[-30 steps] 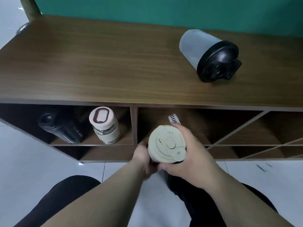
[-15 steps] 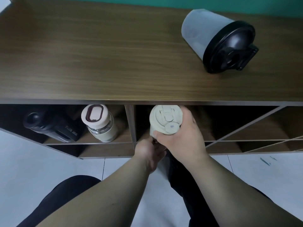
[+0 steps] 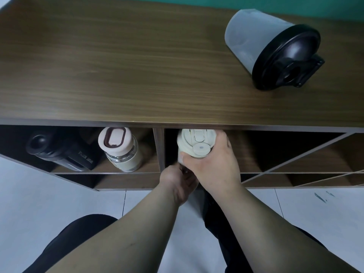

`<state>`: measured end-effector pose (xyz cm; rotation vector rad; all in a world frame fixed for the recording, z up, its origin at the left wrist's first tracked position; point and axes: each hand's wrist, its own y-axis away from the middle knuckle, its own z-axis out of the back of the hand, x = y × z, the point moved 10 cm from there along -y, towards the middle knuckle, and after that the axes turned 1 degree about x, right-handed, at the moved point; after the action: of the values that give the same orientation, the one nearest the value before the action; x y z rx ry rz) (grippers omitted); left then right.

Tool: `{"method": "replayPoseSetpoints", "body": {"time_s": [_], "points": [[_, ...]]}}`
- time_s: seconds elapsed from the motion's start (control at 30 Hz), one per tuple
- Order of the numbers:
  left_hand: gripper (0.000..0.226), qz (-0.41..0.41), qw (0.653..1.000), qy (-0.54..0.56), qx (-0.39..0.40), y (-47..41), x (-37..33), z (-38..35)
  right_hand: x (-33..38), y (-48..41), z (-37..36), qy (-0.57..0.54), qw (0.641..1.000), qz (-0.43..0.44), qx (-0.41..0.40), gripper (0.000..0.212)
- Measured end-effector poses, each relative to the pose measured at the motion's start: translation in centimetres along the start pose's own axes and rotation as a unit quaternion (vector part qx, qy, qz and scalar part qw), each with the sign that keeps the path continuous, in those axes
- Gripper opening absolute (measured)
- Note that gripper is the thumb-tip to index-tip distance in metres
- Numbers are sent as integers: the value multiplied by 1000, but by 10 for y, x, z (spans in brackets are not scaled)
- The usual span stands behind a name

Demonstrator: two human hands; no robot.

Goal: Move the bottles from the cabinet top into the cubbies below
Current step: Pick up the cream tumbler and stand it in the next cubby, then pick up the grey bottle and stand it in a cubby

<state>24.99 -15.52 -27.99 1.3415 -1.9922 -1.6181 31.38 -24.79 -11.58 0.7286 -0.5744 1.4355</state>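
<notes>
A cream-lidded bottle (image 3: 195, 143) stands upright in the mouth of the middle cubby, its lid just under the cabinet top's front edge. My right hand (image 3: 216, 164) is wrapped around its upper part. My left hand (image 3: 178, 184) holds it lower down, below the cubby shelf edge; the bottle's body is mostly hidden by both hands. A frosted shaker bottle with a black lid (image 3: 271, 50) lies on its side on the wooden cabinet top (image 3: 118, 66) at the right.
The left cubby holds a black sport bottle (image 3: 63, 152) lying down and a glass bottle with a pink lid (image 3: 122, 152). To the right are cubbies with diagonal dividers (image 3: 295, 160). A green wall runs behind. My dark-trousered knees are over the white tile floor (image 3: 29, 194).
Both hands have carried the cream-lidded bottle forward and up into the middle cubby's opening. The view has moved closer to the cabinet.
</notes>
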Motion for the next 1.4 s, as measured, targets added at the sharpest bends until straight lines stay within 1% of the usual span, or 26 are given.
{"method": "replayPoseSetpoints", "body": {"time_s": [0.13,0.3,0.33,0.4,0.47,0.53,0.6,0.67,0.73,0.8,0.87,0.93,1.0,1.1,1.13,1.17,1.2,1.27,1.33,1.37,1.4], "points": [[48,-7,1000,-8,-8,2,-4,0,0,0,-2,10,1000,-10,-4,80],[52,0,1000,15,13,1,-2,-3,0,1,-2,5,1000,-12,-1,81],[51,-3,1000,16,22,1,-2,-4,0,1,-2,2,1000,-12,1,81],[48,-4,1000,8,12,0,-3,-2,1,3,-2,-1,1000,-10,1,82],[47,-5,1000,5,18,0,-2,-2,2,4,-2,3,1000,-7,9,86],[43,1,1000,-14,18,2,0,-1,3,8,3,8,1000,-2,24,95],[41,8,998,-60,6,9,4,4,3,14,16,29,999,13,36,96],[41,21,993,-112,-10,20,10,11,-1,21,36,50,998,14,33,90],[41,35,990,-134,2,34,15,11,-8,26,64,42,999,-9,2,76],[44,42,988,-144,24,48,17,7,-10,32,91,-5,999,-26,-32,54],[50,35,988,-147,42,60,15,2,-5,39,109,-60,996,-24,-61,40],[51,20,986,-156,62,73,12,-5,1,45,121,-116,988,-22,-98,31],[46,0,983,-167,77,85,9,-10,7,51,133,-159,978,-20,-135,23],[41,-41,975,-201,85,98,3,-12,21,58,155,-187,964,-10,-189,8],[40,-52,972,-209,90,102,2,-12,27,59,162,-188,961,-3,-204,7],[40,-59,970,-216,97,106,2,-13,34,58,167,-188,959,2,-212,13],[40,-65,968,-221,103,110,1,-14,40,55,170,-183,960,5,-213,26],[39,-76,964,-226,113,115,-1,-17,57,43,175,-131,968,15,-214,63],[38,-85,963,-223,122,117,-3,-19,75,27,181,-43,972,21,-232,97],[37,-87,964,-220,123,118,-5,-19,82,18,183,-13,971,13,-238,108],[37,-88,964,-217,122,118,-6,-18,87,9,183,-6,972,-1,-236,117]]}}
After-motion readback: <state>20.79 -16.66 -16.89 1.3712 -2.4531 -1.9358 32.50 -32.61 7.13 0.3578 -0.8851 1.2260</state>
